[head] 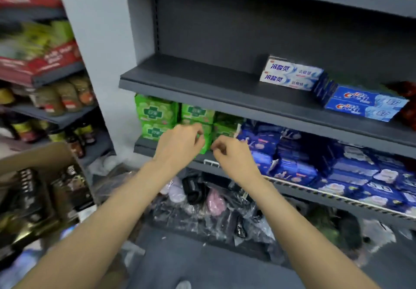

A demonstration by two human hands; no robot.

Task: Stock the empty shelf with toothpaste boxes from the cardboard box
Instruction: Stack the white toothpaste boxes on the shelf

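Dark grey store shelving fills the view, and the shelf (202, 79) to be stocked is bare along its left and middle, with toothpaste only toward its right end: two white boxes (290, 76) stacked near the back, and just beside them two blue Crest boxes (364, 106) stacked at the front edge, their brand name readable. The white boxes carry Chinese characters that are sharp enough to see but which I leave unread. Both hands hang in front of the shelf below, close together but apart; the left hand (182, 142) and right hand (231, 153) have loosely curled fingers and appear to hold nothing, though blur makes this uncertain. Behind them sit green packs (155, 113) and, to the right, blue packs (315, 158). The cardboard box (42, 153) stands at lower left, holding dark cartons (69, 187) whose print is too blurred to read. Judging by their shape, toothpaste boxes should be light, stiff along their length yet crushable on the broad faces, so a grip across the narrow sides near the middle seems best.
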